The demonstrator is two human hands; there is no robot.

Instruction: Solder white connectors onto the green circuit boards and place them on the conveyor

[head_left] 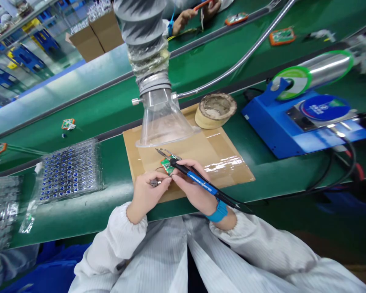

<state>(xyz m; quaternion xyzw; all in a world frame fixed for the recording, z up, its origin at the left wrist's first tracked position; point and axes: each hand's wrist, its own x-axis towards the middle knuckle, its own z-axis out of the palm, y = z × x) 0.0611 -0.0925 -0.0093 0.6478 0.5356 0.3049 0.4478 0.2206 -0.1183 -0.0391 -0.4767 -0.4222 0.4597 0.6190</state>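
My right hand (198, 189) is wrapped round a blue and black soldering iron (203, 184), its tip pointing up and left past the board. Thumb and fingers of my left hand (149, 191) are closed, with a small dark grey part (154, 182) showing between them. Just beyond both hands' fingertips lies a small green circuit board (166, 166) with an orange edge. A thin dark wire runs from its left side. What the fingertips pinch at the board's near edge is too small to make out. Brown cardboard (228, 158) lies beneath.
A clear fume hood (166, 118) on a grey hose hangs just beyond the board. Behind it stands a round tan pot (215, 112). To the right is a blue solder feeder (293, 126); to the left, a tray of blue parts (70, 173). Across the bench, a person's hands (184, 20) work.
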